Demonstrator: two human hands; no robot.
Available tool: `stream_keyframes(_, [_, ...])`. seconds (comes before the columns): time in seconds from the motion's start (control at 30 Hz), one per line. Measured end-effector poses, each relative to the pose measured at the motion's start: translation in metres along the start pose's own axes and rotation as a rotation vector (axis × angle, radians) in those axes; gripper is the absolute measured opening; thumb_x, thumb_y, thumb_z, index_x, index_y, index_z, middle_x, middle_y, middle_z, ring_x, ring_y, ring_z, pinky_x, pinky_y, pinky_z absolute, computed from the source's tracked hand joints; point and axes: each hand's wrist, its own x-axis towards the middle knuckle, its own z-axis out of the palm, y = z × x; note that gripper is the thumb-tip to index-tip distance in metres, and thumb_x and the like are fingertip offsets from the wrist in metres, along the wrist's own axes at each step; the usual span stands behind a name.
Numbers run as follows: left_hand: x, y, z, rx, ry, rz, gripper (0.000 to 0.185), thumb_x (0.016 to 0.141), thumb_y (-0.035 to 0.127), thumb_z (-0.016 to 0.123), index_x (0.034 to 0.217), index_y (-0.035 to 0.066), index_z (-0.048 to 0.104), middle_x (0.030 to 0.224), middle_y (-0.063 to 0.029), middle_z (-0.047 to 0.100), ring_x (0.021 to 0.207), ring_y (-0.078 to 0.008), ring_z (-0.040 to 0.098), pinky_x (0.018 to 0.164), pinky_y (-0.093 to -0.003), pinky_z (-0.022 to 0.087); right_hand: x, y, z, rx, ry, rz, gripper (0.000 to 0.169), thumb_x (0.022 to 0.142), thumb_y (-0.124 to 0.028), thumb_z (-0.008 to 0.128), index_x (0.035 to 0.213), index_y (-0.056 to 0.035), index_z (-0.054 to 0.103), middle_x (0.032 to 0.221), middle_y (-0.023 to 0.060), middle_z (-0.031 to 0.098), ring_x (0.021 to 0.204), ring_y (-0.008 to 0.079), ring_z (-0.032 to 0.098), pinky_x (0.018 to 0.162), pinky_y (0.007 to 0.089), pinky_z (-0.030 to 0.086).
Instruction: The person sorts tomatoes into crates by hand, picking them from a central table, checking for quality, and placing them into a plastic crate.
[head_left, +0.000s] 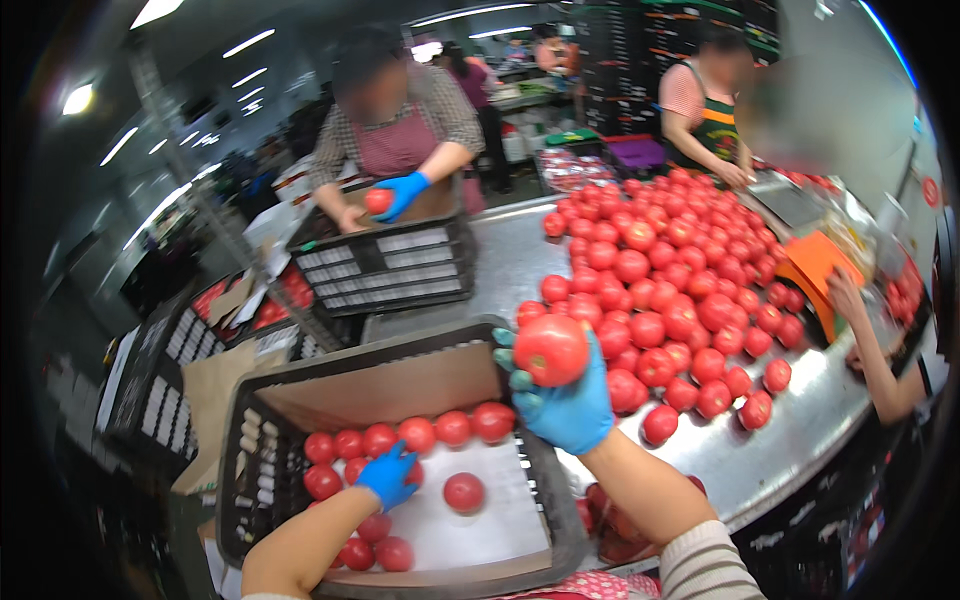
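My right hand (566, 409), in a light blue glove, grips a large red tomato (553, 350) above the right rim of a black plastic crate (566, 502). Inside that crate, my left hand (388, 476) in a darker blue glove reaches down over the tomatoes and touches one (413, 473) by its fingertips. Its palm side is hidden, so its hold is unclear. A row of tomatoes (417, 435) lines the crate's far side, with more down the left. One lone tomato (464, 493) lies on the white paper liner (480, 536).
A large heap of tomatoes (675, 285) covers much of the metal table (510, 240). Across from me, a gloved co-worker (405, 196) holds a tomato over another black crate (382, 262). At right, a person's hand (846, 296) touches an orange container (817, 270). Stacked crates (154, 382) stand left.
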Motion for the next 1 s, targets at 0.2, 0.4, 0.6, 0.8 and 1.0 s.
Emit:
stream_keyframes(0.2, [-0.007,0.017,0.013,0.197,-0.03,-0.074,0.067,0.07,0.037,0.067,0.127,0.01,0.044,0.131,-0.0251,0.035,0.105,-0.0399,0.051,0.085,-0.0434,0.046,-0.05,-0.027,-0.034,0.0,0.13,-0.322,0.08,0.079,-0.064,0.049,0.131,-0.0052,0.036,0.122,0.0165,0.05,0.091,0.025,0.059,0.067,0.0326,0.05])
stream_keyframes(0.4, [-0.003,0.013,0.013,0.106,-0.254,-0.241,0.074,0.063,0.058,0.067,0.114,0.007,0.052,0.117,-0.0242,0.048,0.099,-0.0351,0.056,0.082,-0.0407,0.048,-0.128,-0.056,-0.047,-0.151,0.51,-0.586,0.077,0.078,-0.065,0.047,0.124,-0.0037,0.044,0.111,0.015,0.056,0.08,0.0233,0.06,0.059,0.0315,0.05])
stream_keyframes(0.6, [-0.007,0.016,0.021,0.114,-0.339,-0.177,0.074,0.065,0.054,0.067,0.117,0.005,0.049,0.116,-0.0226,0.049,0.107,-0.0362,0.05,0.086,-0.0415,0.046,-0.168,-0.068,-0.075,-0.113,0.464,-0.397,0.062,0.085,-0.055,0.037,0.121,-0.0057,0.049,0.1,0.019,0.06,0.055,0.0189,0.056,0.048,0.0258,0.046])
stream_keyframes(0.8, [-0.008,0.02,0.018,0.135,-0.341,-0.137,0.071,0.066,0.052,0.067,0.118,0.007,0.049,0.115,-0.0221,0.05,0.108,-0.036,0.05,0.086,-0.0418,0.046,-0.173,-0.052,-0.066,-0.3,0.6,-0.437,0.07,0.085,-0.06,0.038,0.125,-0.003,0.044,0.11,0.0168,0.059,0.058,0.0204,0.058,0.044,0.0268,0.047])
stream_keyframes(1.0, [-0.004,0.021,0.01,0.182,-0.452,-0.081,0.069,0.067,0.055,0.065,0.116,0.008,0.052,0.113,-0.0217,0.053,0.106,-0.0363,0.052,0.087,-0.042,0.045,-0.171,-0.042,-0.049,-0.464,0.505,-0.329,0.083,0.081,-0.061,0.047,0.132,0.0023,0.033,0.108,0.0168,0.058,0.065,0.0234,0.062,0.045,0.0277,0.05])
